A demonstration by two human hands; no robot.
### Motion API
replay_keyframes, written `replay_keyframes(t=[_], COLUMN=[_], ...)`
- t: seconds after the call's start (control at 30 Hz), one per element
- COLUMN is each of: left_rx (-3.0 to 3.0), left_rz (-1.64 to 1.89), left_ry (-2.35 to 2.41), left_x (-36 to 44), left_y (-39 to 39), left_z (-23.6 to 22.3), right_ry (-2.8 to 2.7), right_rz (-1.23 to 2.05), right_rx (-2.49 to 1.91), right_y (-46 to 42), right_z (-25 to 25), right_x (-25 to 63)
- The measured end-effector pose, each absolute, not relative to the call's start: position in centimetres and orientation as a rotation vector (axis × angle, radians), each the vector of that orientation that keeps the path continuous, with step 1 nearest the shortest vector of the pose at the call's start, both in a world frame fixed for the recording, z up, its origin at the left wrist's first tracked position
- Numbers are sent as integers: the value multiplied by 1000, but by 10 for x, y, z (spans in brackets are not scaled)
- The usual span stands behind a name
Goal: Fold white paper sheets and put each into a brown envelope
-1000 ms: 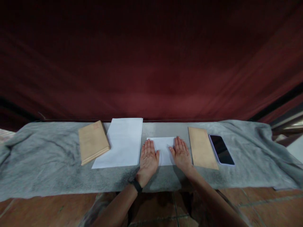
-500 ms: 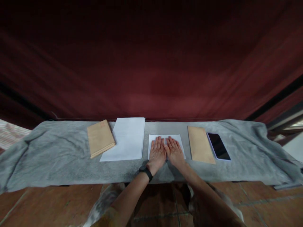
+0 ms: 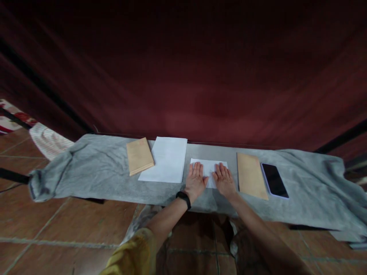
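A folded white sheet of paper (image 3: 210, 168) lies flat on the grey cloth in front of me. My left hand (image 3: 196, 179) rests palm down across its left side, fingers stretched out. On its right side lies my right hand (image 3: 224, 181), also flat with the fingers extended. Between the two hands the paper's middle shows. Left of it sits a stack of larger white sheets (image 3: 168, 160). A pile of brown envelopes (image 3: 140, 156) overlaps that stack's left edge. Close by my right hand is a single brown envelope (image 3: 250, 176).
A phone (image 3: 274, 181) with a pale purple case lies right of the single envelope. The grey cloth (image 3: 100, 168) covers a long narrow surface, rumpled at both ends. Behind it hangs a dark red curtain (image 3: 183, 95). Tiled floor (image 3: 86, 225) shows below.
My hands came together at the middle of the folded paper, then spread apart to its two sides again. The view has shifted, showing more floor at the left.
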State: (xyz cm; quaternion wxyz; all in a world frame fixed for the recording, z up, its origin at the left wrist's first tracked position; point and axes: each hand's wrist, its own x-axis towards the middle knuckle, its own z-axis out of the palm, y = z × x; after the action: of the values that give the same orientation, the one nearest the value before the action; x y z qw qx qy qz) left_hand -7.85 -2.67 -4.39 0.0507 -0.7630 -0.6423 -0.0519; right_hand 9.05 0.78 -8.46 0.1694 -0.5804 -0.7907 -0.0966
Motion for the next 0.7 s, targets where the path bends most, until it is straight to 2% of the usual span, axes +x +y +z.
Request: replay_keyframes(t=[0.1, 0.27, 0.7], left_rx=[-2332, -2414, -2474], left_rz=[-119, -116, -236], left_ry=[-1906, -1811, -1808], left_x=[-75, -72, -78], left_y=[-26, -24, -23], left_z=[-40, -39, -44], right_ry=[-2298, -2491, -2249], right_rz=[-213, -144, -314], right_rx=[-1678, -1483, -1670], right_y=[12, 15, 25], right_z=[-75, -66, -78], right_x=[81, 62, 84])
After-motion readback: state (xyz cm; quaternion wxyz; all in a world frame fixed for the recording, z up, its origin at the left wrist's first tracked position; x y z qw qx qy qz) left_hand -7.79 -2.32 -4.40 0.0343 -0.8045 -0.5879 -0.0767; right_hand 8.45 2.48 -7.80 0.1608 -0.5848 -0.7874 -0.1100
